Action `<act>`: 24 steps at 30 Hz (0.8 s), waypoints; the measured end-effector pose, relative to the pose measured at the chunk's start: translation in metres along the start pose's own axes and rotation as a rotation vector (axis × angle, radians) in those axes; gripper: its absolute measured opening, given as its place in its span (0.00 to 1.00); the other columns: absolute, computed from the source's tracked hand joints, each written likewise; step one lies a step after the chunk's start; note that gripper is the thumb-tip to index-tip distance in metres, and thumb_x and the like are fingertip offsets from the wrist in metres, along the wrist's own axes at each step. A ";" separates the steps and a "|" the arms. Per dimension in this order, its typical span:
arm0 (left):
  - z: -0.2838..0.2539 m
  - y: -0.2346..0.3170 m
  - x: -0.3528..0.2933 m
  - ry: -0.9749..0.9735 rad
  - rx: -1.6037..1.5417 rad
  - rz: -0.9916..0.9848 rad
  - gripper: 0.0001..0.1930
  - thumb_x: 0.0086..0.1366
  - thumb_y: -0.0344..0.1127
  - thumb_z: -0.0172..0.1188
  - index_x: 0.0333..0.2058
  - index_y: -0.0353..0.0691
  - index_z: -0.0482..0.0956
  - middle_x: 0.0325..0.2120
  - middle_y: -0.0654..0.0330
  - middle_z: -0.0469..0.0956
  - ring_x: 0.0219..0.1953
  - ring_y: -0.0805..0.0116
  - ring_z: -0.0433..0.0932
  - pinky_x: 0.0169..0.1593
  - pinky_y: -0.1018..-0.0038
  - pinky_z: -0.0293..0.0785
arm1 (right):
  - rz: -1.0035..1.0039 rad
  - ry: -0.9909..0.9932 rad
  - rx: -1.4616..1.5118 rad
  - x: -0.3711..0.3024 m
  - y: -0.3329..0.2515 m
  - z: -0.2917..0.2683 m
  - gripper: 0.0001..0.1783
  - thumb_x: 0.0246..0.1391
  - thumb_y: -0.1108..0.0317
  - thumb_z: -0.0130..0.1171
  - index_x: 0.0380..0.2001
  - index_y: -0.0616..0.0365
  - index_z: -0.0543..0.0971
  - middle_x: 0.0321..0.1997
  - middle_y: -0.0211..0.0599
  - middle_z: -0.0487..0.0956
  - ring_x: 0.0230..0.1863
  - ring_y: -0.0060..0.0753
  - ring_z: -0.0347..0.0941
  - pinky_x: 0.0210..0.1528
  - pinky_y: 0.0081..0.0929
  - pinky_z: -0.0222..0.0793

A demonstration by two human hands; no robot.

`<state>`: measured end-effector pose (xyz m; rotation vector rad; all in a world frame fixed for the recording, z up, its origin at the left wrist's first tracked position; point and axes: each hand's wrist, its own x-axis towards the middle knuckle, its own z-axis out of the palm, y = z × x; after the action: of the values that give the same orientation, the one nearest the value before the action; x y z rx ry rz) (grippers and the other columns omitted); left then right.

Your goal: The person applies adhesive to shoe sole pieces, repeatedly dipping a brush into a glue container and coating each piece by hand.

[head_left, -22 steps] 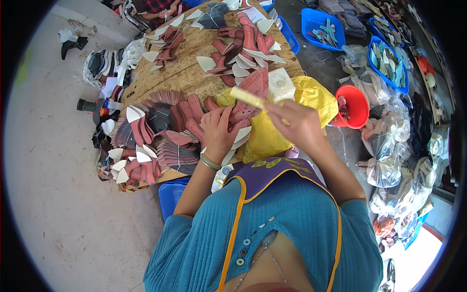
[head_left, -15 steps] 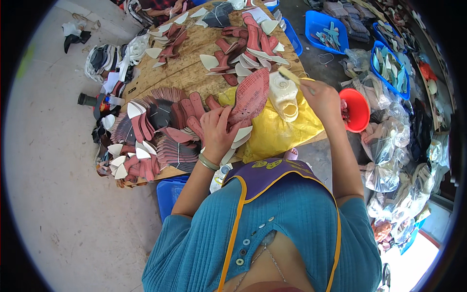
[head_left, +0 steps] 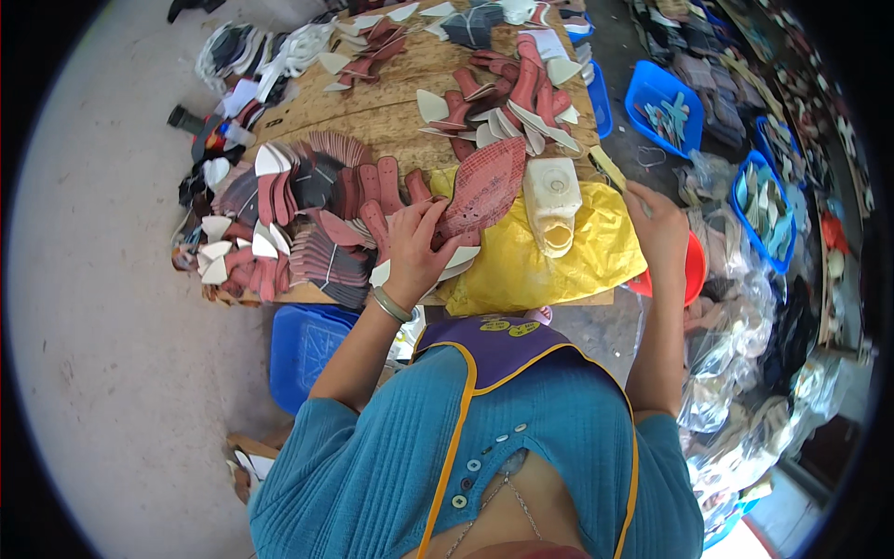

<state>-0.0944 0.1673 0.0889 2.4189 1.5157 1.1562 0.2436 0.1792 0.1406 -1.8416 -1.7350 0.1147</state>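
My left hand [head_left: 416, 242] grips the narrow end of a red, leaf-shaped shoe piece [head_left: 484, 186] with a textured, dark-spotted surface, its broad tip pointing away from me. In my right hand [head_left: 661, 228] is a small brush [head_left: 608, 168] with a pale yellowish head, held up beyond the table's right edge. Between the hands stands a whitish plastic bottle [head_left: 555, 191] with an opening cut in its near side. Under it spreads a crumpled yellow plastic sheet [head_left: 596, 247]. White-tipped pieces lie below my left hand.
Bundles of red shoe pieces [head_left: 326, 270] crowd the left of the wooden table [head_left: 363, 116], with another pile [head_left: 512, 93] at its far side. A red bucket [head_left: 694, 270] stands past my right forearm. Blue baskets [head_left: 663, 102] and clear bags sit on the right; a blue crate [head_left: 303, 354] is lower left.
My right hand has moved right with the brush, away from the bottle and over toward the red bucket. The left hand keeps its hold on the red piece. The view has shifted slightly.
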 end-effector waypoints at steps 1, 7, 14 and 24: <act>0.001 0.001 -0.001 -0.007 -0.009 -0.020 0.31 0.42 0.31 0.70 0.49 0.40 0.73 0.40 0.55 0.72 0.44 0.55 0.70 0.49 0.62 0.64 | -0.025 0.027 0.132 -0.001 -0.004 0.001 0.10 0.51 0.64 0.59 0.36 0.53 0.83 0.31 0.43 0.80 0.32 0.46 0.77 0.34 0.34 0.72; 0.002 0.017 0.000 -0.005 -0.068 -0.100 0.30 0.43 0.31 0.70 0.49 0.39 0.73 0.40 0.54 0.71 0.44 0.54 0.70 0.48 0.62 0.66 | -0.218 -0.002 0.453 0.010 -0.042 0.009 0.10 0.48 0.70 0.63 0.36 0.55 0.83 0.26 0.40 0.78 0.25 0.37 0.75 0.29 0.26 0.69; 0.004 0.016 -0.012 0.077 -0.295 -0.357 0.28 0.47 0.32 0.70 0.48 0.36 0.72 0.42 0.54 0.69 0.44 0.58 0.70 0.49 0.69 0.68 | -0.143 -0.384 0.681 0.026 -0.022 0.006 0.12 0.49 0.72 0.63 0.39 0.59 0.82 0.38 0.38 0.82 0.39 0.25 0.78 0.44 0.20 0.70; -0.018 -0.081 0.032 0.317 -1.307 -1.075 0.09 0.64 0.40 0.57 0.40 0.44 0.75 0.31 0.67 0.75 0.36 0.75 0.74 0.41 0.75 0.72 | 0.326 -0.391 0.719 0.005 0.015 0.037 0.15 0.52 0.68 0.62 0.42 0.62 0.81 0.33 0.26 0.79 0.29 0.12 0.68 0.33 0.11 0.63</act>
<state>-0.1581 0.2289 0.0860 0.4864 1.1227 1.4553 0.2404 0.1977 0.1048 -1.5765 -1.3354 1.1351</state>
